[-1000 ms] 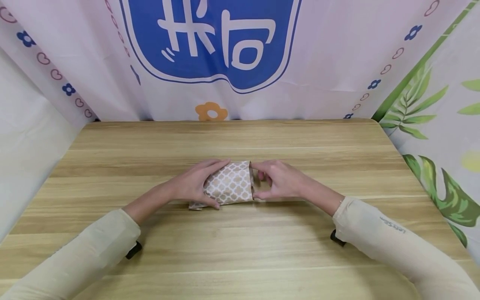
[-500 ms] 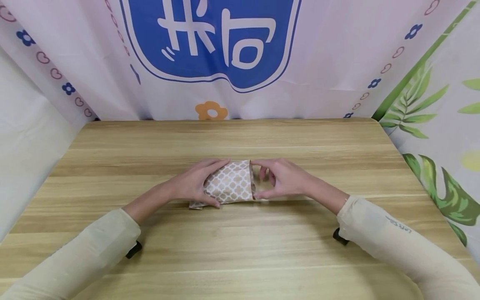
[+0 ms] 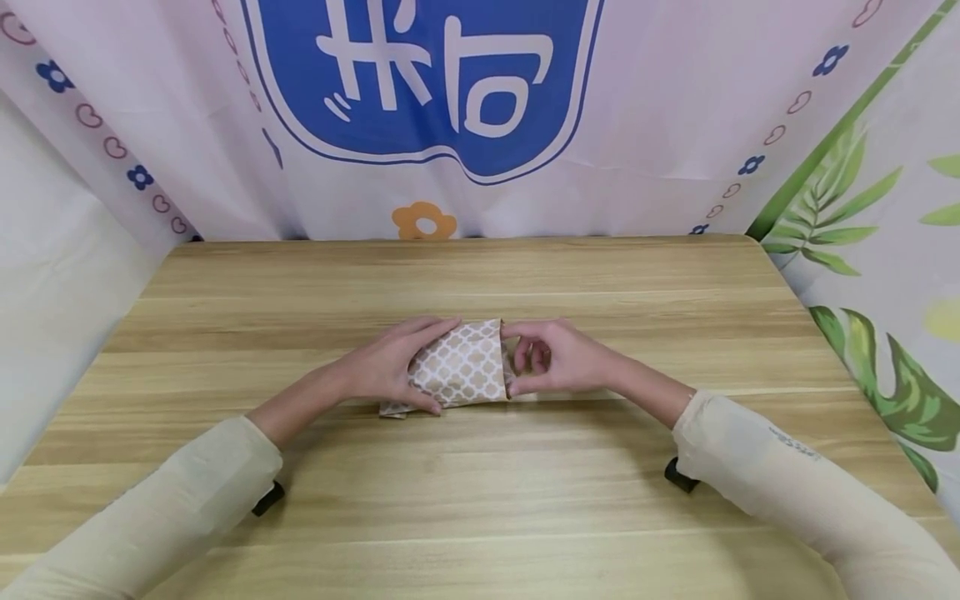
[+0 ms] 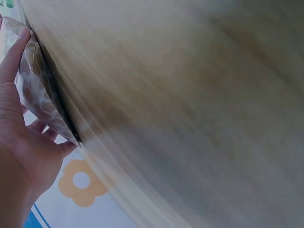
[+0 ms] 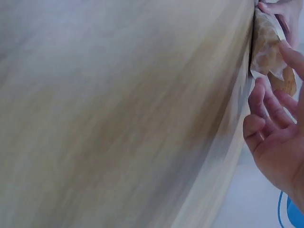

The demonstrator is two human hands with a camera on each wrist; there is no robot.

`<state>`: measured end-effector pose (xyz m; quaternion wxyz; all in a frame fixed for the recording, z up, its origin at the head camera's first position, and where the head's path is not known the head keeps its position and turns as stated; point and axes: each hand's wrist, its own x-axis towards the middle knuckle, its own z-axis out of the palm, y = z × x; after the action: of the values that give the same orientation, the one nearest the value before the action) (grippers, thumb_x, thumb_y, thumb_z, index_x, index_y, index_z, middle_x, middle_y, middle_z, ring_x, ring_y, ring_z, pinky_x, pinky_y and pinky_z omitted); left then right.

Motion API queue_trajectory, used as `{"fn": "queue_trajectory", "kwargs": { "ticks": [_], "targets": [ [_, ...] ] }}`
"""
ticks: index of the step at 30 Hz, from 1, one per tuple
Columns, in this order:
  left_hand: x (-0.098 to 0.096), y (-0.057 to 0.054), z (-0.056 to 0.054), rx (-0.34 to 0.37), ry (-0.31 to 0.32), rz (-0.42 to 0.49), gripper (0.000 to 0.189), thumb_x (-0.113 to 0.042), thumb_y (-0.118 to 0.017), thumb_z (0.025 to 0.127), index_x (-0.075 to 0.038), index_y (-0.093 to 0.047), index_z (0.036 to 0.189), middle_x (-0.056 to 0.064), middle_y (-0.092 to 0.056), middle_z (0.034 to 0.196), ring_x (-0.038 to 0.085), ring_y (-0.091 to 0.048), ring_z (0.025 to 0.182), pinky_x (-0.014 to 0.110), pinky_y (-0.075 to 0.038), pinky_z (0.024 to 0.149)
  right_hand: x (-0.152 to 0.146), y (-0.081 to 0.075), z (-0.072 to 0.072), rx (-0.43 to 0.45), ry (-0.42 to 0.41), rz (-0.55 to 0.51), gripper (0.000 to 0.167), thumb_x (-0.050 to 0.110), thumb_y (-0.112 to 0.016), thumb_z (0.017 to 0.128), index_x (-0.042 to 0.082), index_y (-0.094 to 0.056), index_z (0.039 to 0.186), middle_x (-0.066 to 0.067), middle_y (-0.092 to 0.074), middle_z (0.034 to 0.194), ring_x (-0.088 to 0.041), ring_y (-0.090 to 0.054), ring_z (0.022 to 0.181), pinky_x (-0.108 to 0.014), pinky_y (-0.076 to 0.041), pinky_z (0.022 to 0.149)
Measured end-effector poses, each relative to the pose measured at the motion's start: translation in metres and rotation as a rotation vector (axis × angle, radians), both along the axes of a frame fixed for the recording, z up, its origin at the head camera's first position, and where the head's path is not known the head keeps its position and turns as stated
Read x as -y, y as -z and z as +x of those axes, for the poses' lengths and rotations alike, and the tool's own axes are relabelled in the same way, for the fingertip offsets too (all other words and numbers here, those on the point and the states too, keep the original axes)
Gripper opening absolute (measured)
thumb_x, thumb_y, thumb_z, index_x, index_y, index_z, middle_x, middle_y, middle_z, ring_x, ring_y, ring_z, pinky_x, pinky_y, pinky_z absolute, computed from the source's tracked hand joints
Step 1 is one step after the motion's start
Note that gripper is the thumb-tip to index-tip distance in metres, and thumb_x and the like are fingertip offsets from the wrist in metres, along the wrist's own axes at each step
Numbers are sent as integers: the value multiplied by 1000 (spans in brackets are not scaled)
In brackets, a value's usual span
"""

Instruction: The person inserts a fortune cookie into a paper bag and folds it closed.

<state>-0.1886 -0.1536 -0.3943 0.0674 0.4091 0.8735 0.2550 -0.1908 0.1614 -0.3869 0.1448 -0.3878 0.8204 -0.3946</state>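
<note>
A small paper bag [image 3: 467,360], tan with a white lattice print, lies on the wooden table. My left hand [image 3: 384,367] grips its left part, thumb along the near side and fingers over the far side. A folded corner shows beneath the thumb. At the bag's right end, my right hand [image 3: 564,357] holds the mouth's edge between index finger and thumb. Its other fingers are curled before the opening. In the right wrist view, the thumb overlaps the bag [image 5: 266,45] and its brown inside shows. The bag's contents are hidden.
The wooden table [image 3: 480,500] extends around both hands, its far edge against a printed cloth [image 3: 615,125] with a blue emblem. A leaf-patterned cloth [image 3: 885,275] hangs at the right. Pale sleeves [image 3: 780,475] cover both forearms.
The right hand shifted slightly right, then back toward the bag, and its lower fingers have moved at the mouth. The left hand and the bag stay nearly in place.
</note>
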Motion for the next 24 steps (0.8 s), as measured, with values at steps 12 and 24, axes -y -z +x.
{"fn": "queue_trajectory", "kwargs": {
  "ticks": [12, 24],
  "targets": [
    [-2, 0, -1, 10, -5, -4, 121, -48, -96, 67, 0, -34, 160, 23, -48, 151, 40, -49, 136, 58, -43, 111, 4, -2, 6, 187, 51, -112, 56, -4, -80, 86, -16, -57, 135, -11, -76, 91, -23, -71, 76, -27, -60, 70],
    [-1, 3, -1, 12, -20, -1, 122, -49, -96, 67, -2, -34, 160, 24, -47, 151, 42, -49, 136, 60, -44, 110, 9, 10, 6, 178, 66, -110, 54, -1, -81, 86, -11, -61, 135, -3, -70, 78, -14, -62, 66, -24, -57, 64]
  ]
}}
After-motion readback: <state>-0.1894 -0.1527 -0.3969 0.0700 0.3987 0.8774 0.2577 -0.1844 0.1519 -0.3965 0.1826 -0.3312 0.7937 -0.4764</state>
